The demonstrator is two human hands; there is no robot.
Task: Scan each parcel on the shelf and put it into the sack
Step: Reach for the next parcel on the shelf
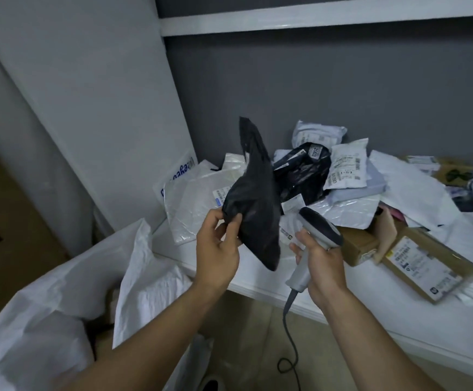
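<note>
My left hand (217, 251) grips a black plastic parcel (255, 201) by its lower left edge and holds it up above the front of the white shelf (257, 277). Its plain dark side faces me; no label shows. My right hand (318, 262) holds a grey corded barcode scanner (315, 234) just right of the parcel, its dark head pointing up and left. The white woven sack (60, 292) stands open at the lower left, below the shelf edge.
A heap of parcels covers the shelf: white mailers (198, 198), another black bag (303, 176), labelled white pouches (348, 167) and brown cartons (430, 266) at the right. The scanner cable (289, 337) hangs to the floor. A grey wall and an upper shelf (314, 18) lie behind.
</note>
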